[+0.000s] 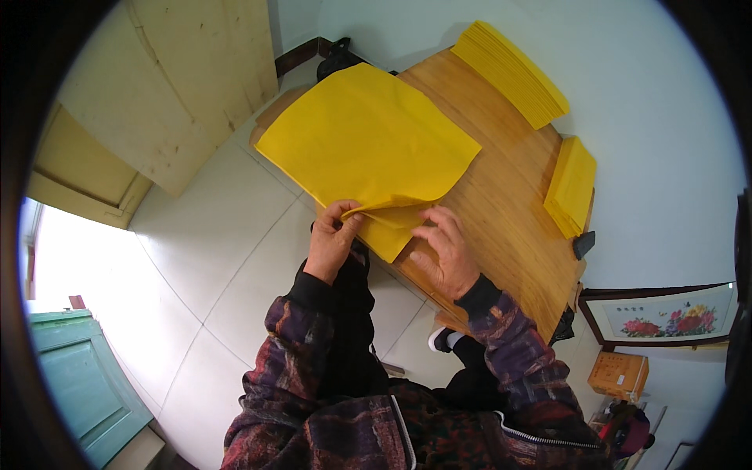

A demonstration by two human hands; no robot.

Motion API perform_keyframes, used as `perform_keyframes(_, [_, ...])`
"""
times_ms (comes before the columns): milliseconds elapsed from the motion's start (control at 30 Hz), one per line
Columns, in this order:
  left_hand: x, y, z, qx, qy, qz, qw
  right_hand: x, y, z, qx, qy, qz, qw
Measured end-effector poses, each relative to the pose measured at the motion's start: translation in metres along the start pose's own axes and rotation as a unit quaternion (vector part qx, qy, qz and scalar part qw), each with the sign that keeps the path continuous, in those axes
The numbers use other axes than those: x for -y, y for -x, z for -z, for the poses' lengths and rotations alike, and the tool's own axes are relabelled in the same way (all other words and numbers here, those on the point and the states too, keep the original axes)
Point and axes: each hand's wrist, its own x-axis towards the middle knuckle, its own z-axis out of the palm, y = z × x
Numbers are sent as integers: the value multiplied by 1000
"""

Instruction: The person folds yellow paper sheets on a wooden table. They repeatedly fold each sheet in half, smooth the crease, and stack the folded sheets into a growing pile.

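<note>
A large stack or sheet of yellow paper [370, 135] lies on the wooden table [499, 217], one corner reaching past the near edge. My left hand [333, 238] pinches the lifted, creased edge of the upper yellow layer between thumb and fingers. Under that raised edge another yellow layer shows. Beside it on the right, my right hand [445, 249] has its fingers apart by the sheet's near right edge, its fingertips close to the paper; nothing is gripped in it.
Along the wall side of the table stand a fanned pile of folded yellow paper [511, 73] and a smaller yellow pile [571, 187], with a dark block [584, 245] near it. A framed flower picture [664, 317] and a cardboard box [618, 376] are at the right.
</note>
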Motion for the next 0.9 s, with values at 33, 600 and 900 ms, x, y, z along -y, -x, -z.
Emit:
perform_keyframes(33, [1,0,0,-4,-12,-2,1000,3,5,0,27,26,-3,999])
perform_keyframes(600, [-10,4,0,25,43,8,999,-2,-8,-16,68,93,-29,993])
perform_keyframes(900, [-22,7,8,80,80,90,989,-3,-10,-15,112,72,-66,989])
